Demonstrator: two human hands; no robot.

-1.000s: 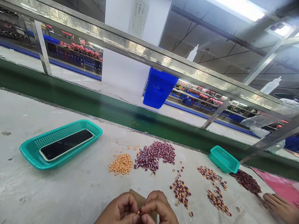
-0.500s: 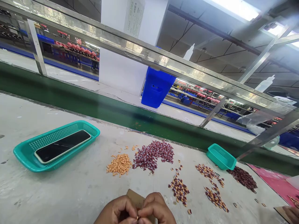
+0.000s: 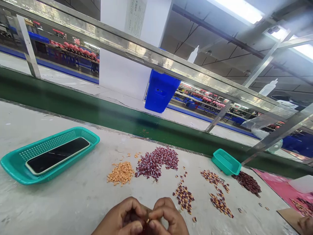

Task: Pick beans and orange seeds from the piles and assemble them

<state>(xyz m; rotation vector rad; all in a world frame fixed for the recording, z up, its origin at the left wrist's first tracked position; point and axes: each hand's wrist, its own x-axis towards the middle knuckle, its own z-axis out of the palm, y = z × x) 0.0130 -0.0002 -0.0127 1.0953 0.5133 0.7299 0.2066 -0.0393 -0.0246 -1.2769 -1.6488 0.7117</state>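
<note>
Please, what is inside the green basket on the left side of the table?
The teal plastic basket holds a smartphone lying flat, with dark glass facing up. The phone covers the middle of the basket floor, so whatever is under it cannot be seen.

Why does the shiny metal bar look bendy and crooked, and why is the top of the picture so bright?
In the head view, the metal rail seems to bow and slant, probably from a wide lens and a tipped camera. Also in the head view, the ceiling lights glare to plain white, and the rail shows bright reflections.
</note>
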